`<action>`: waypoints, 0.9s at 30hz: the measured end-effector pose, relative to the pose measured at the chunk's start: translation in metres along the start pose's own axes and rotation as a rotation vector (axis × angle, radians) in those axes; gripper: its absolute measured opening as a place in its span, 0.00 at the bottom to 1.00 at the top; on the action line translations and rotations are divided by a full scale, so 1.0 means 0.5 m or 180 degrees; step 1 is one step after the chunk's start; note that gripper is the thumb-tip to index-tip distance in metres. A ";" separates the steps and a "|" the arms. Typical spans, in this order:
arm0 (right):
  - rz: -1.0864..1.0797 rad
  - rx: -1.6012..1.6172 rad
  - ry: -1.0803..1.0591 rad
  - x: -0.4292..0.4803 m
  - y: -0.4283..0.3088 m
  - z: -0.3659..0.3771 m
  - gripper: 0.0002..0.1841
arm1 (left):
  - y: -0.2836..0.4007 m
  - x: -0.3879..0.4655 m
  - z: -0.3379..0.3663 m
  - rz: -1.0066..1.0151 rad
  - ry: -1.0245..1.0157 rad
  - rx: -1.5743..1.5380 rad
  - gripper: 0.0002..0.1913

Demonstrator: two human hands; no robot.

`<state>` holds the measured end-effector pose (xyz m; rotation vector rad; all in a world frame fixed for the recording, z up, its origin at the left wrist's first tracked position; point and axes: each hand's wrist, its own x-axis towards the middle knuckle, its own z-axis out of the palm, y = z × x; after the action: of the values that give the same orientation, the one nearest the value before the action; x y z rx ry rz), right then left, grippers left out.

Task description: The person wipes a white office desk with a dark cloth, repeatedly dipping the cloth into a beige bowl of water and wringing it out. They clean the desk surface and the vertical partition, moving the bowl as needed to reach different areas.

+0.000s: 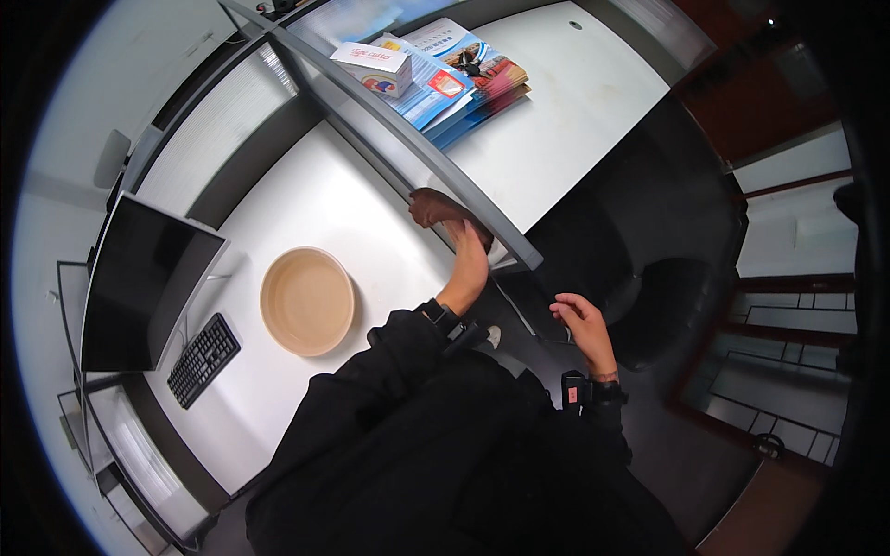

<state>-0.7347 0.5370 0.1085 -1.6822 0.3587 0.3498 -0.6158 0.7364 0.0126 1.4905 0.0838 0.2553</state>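
Observation:
My left hand (pixel 467 254) is pressed with its fingers against a crumpled brown cloth (pixel 445 208), which lies against the inner face of the grey desk partition (pixel 417 142). Part of the cloth is hidden behind the hand. To the left of that hand, a round beige basin (pixel 306 301) stands on the white desk (pixel 278 201); I see nothing in it. My right hand (pixel 586 330) hangs over the floor beyond the partition's near end, its fingers loosely curled and apart, holding nothing.
A monitor (pixel 149 285) and a black keyboard (pixel 204 360) stand at the left of the desk. Behind the partition, a tape cutter box (pixel 375 68) lies on stacked brochures (pixel 462 73) on a second white desk (pixel 556 104). A black chair (pixel 653 306) is at the right.

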 end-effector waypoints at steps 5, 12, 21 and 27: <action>-0.0058 -0.0105 -0.0199 -0.005 0.019 -0.053 0.13 | 0.055 -0.078 0.021 -0.0660 -0.0258 -0.0984 0.33; -0.0014 -0.0125 -0.0506 -0.011 0.029 -0.128 0.13 | 0.120 -0.112 0.034 -0.0559 -0.0262 -0.1132 0.22; 0.0019 -0.0218 -0.0592 0.019 0.033 -0.158 0.13 | 0.064 -0.027 0.005 -0.1090 0.0112 -0.0670 0.29; 0.0204 0.0042 -0.0127 0.046 0.031 -0.133 0.12 | 0.075 0.129 -0.087 -0.1317 0.0077 -0.0983 0.32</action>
<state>-0.7188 0.4682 0.0938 -1.6511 0.3852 0.4269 -0.5669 0.7951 0.0524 1.1321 0.3525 -0.0485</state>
